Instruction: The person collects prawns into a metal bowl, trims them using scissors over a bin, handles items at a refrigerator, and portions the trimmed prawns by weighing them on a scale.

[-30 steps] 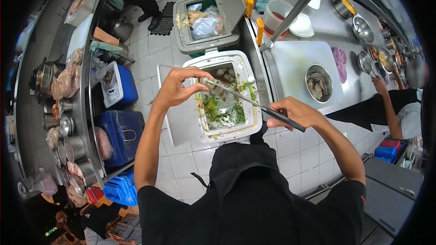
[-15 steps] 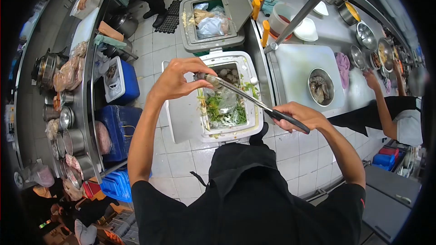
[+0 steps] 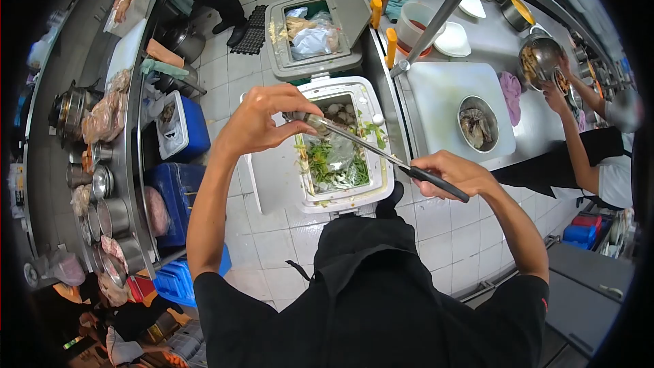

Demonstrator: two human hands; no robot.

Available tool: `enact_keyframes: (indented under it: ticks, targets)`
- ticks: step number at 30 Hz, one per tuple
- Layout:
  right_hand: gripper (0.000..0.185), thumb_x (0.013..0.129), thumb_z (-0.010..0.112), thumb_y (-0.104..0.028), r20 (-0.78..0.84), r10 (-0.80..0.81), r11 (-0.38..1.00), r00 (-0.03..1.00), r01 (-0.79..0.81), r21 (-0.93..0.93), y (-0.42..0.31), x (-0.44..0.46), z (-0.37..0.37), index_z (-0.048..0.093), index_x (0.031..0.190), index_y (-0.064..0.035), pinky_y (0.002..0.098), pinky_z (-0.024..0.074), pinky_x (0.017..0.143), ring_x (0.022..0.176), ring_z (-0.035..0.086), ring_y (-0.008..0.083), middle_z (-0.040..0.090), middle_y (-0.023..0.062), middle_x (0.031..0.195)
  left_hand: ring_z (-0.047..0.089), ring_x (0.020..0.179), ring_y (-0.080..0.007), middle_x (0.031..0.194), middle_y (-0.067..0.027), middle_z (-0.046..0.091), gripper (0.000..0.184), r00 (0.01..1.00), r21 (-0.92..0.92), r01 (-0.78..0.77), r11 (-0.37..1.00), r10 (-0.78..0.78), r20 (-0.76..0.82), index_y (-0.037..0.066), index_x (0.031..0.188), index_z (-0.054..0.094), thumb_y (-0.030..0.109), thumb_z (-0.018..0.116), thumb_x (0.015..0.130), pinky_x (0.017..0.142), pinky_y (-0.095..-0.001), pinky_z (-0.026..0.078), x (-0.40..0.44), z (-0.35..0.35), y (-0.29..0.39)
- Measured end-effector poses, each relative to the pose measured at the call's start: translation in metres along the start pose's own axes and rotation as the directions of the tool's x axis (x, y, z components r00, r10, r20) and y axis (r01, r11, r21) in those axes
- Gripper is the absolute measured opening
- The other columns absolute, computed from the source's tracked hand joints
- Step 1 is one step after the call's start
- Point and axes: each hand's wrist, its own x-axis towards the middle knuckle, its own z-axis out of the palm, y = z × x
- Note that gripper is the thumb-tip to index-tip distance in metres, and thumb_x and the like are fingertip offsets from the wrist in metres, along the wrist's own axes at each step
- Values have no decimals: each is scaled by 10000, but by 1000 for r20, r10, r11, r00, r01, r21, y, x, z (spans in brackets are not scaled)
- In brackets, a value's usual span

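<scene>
At the centre of the frame, the left hand (image 3: 262, 119) pinches a small greyish thing, apparently a prawn (image 3: 315, 121), between thumb and fingertips; the grip is narrow and the fingers hide much of it. The right hand (image 3: 446, 174), right of centre, is wrapped around the black handle of a long, thin tool that looks like a knife (image 3: 371, 146), its far end meeting the prawn. Whether the tip is in the flesh or only against it, I cannot tell.

Compared with a second ago, the left hand sits a little further left and the fingers cover more of the prawn. The right hand has shifted slightly towards the right. Tool and prawn are together as before, so the work on this piece seems unfinished.

Both hands are above the open white bin (image 3: 383, 180) in the middle of the frame, where green trimmings (image 3: 351, 176) and clear plastic (image 3: 340, 155) lie. The metal bowl (image 3: 477, 103) of prawns (image 3: 475, 129) has stayed on the white board (image 3: 432, 105), right of centre.

At the upper right, a co-worker's hands (image 3: 557, 97) now hold up a tilted pan (image 3: 541, 58), apart from this work.
</scene>
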Motion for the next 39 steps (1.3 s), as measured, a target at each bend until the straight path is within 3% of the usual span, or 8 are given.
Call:
enact_keyframes:
  ticks: [3, 11, 13, 16, 18, 26, 35, 39]
  targets:
    - [288, 848, 618, -341, -3, -31, 999, 1000, 31, -38, 0, 4, 5, 510, 792, -80, 236, 375, 440, 486, 466, 60, 470, -32, 582, 656, 753, -208, 833, -72, 703, 360, 996, 50, -77, 996, 75, 42, 93, 978, 764, -3, 826, 636, 661, -322, 510, 4, 3, 10]
    - [395, 868, 642, -452, -39, -82, 992, 996, 85, 93, 4, 3, 18, 511, 788, -88, 218, 391, 406, 450, 471, 51, 480, -30, 575, 647, 710, -230, 812, -81, 709, 276, 995, -113, 78, 991, -70, 74, 96, 977, 755, 152, 826, 717, 637, -327, 493, 1, -3, 7]
    - [478, 857, 657, -538, -32, -88, 987, 996, 92, 131, 8, 4, 23, 514, 784, -88, 215, 396, 403, 450, 486, 50, 477, -28, 564, 650, 707, -224, 815, -83, 714, 276, 998, -79, 48, 996, -44, 51, 94, 979, 756, 161, 827, 721, 640, -323, 494, -1, -3, 8]
    - [463, 883, 683, -494, -53, -53, 994, 997, 58, 94, 5, 1, 26, 580, 788, -53, 244, 320, 462, 516, 435, 61, 461, -30, 589, 654, 701, -214, 821, -84, 721, 278, 1000, -53, 4, 999, -4, 10, 92, 981, 759, 174, 828, 724, 645, -318, 494, -4, -1, 8]
    - [485, 876, 677, -522, -40, -45, 989, 998, 51, 138, 6, 1, 31, 580, 776, -57, 241, 343, 444, 502, 476, 68, 484, -18, 583, 655, 699, -211, 823, -83, 723, 280, 1000, -53, -12, 999, 11, -14, 92, 980, 761, 177, 829, 723, 645, -316, 494, -6, -1, 7]
    - [537, 858, 663, -586, -36, -202, 944, 979, 205, 259, 26, 9, 39, 571, 769, -64, 247, 409, 405, 464, 537, 85, 521, 7, 559, 674, 751, -175, 869, -94, 738, 298, 997, -113, -7, 994, -2, -78, 51, 973, 762, 26, 822, 682, 652, -288, 512, -11, 6, 1]
    - [501, 858, 692, -539, -46, -57, 967, 997, 66, 245, 0, -1, 41, 571, 741, -67, 226, 382, 396, 440, 514, 72, 485, -4, 509, 672, 756, -165, 867, -92, 735, 333, 994, -162, -34, 986, 16, -110, 61, 977, 766, -49, 797, 664, 656, -282, 526, -8, 6, 4]
    - [448, 868, 716, -465, -68, 25, 989, 997, -14, 146, 0, 0, 34, 566, 731, -66, 226, 368, 400, 436, 502, 67, 482, -19, 514, 684, 745, -169, 867, -82, 739, 282, 996, -145, -27, 989, 15, -83, 77, 983, 766, 20, 801, 709, 672, -294, 525, -7, 1, 3]
